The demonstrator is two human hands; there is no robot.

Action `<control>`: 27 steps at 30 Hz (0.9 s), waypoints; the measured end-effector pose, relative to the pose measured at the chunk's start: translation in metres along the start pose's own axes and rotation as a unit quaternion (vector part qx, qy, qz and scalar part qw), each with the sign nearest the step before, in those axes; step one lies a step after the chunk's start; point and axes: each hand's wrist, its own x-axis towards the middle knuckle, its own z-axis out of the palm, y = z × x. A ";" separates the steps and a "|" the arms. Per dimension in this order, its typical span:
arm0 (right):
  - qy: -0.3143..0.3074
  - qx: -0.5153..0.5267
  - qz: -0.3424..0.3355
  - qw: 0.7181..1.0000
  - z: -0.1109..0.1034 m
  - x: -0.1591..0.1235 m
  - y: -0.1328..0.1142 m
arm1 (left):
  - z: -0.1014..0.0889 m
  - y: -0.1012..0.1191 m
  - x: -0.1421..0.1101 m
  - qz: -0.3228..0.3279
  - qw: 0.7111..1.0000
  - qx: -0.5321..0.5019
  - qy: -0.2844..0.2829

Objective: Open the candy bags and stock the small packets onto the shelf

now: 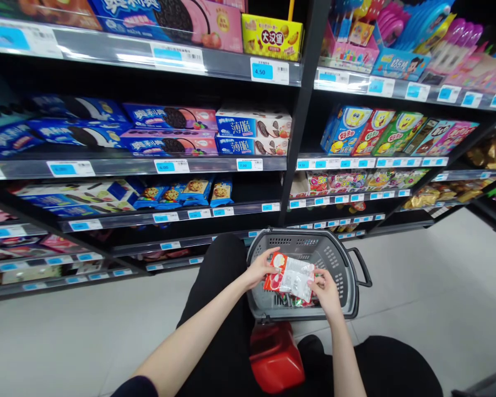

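A red and silver-white snack packet (pixel 291 277) is held between my two hands, over the grey shopping basket (pixel 258 311). My left hand (pixel 262 269) pinches its left end, thumb on top. At the right end, the fingers of my right hand (pixel 324 286) are closed on the edge. The packet lies fairly flat and faces up. Beneath it, some colourful wrapped goods (pixel 291 300) show in the basket, mostly hidden by the packet and my hands.
Shelves hold blue biscuit boxes (pixel 169 118), small blue cookie packs (pixel 196 190) and cartoon snack boxes (pixel 347 129). The basket's black handle (pixel 361 267) sticks out to the right. A red object (pixel 276 358) is between my legs, below the basket. Grey tiled floor (pixel 417 298) stretches right.
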 end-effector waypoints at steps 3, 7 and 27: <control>0.018 0.004 -0.005 1.000 0.002 0.000 -0.001 | 0.001 -0.001 0.001 0.017 1.000 -0.021 0.012; 0.031 0.003 0.014 0.999 0.004 0.000 -0.001 | 0.003 -0.001 0.002 0.038 0.999 -0.026 0.011; 0.045 -0.013 -0.079 0.996 0.008 -0.003 0.000 | -0.004 -0.003 0.009 0.190 0.959 0.155 0.143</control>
